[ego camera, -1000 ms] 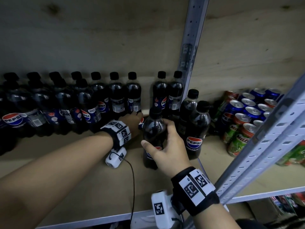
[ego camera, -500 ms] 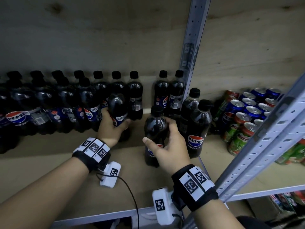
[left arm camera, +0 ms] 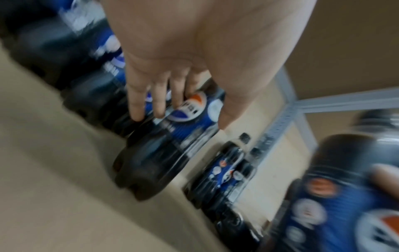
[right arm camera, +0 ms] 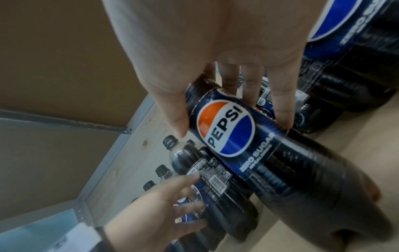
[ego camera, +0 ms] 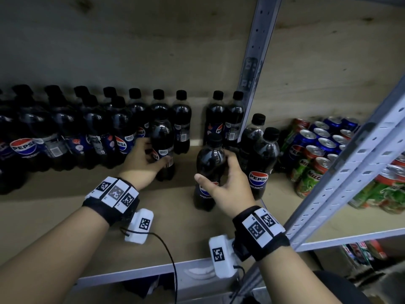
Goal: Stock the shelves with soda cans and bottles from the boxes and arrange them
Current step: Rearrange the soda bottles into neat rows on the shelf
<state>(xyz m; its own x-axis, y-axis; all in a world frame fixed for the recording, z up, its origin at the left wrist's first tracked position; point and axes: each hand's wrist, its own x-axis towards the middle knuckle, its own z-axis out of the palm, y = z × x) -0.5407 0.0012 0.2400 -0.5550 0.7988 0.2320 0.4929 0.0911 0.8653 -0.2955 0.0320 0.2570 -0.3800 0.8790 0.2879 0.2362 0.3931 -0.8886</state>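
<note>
We hold two Pepsi bottles upright on shelf (ego camera: 65, 207), mid-depth. Left bottle (ego camera: 162, 145) at front of left rows, left hand (ego camera: 142, 165) curled round its label. Right bottle (ego camera: 209, 172) ahead of back gap, right hand (ego camera: 225, 189) wrapped round it, thumb opposite fingers. Arranging step, we judge. Next: slide each into line, labels forward, without toppling neighbours.

Both forearms reaching forward, bare, with marker bands at the wrists. Left hand (ego camera: 143, 162) at 11 o'clock, fingers (left arm camera: 158, 104) and thumb curled round a Pepsi bottle (ego camera: 162, 148). Right hand (ego camera: 228, 185) at 1 o'clock, thumb at 9 o'clock and fingers (right arm camera: 280, 104) at 3 o'clock, clasping a Pepsi Zero Sugar bottle (ego camera: 209, 170).
</note>
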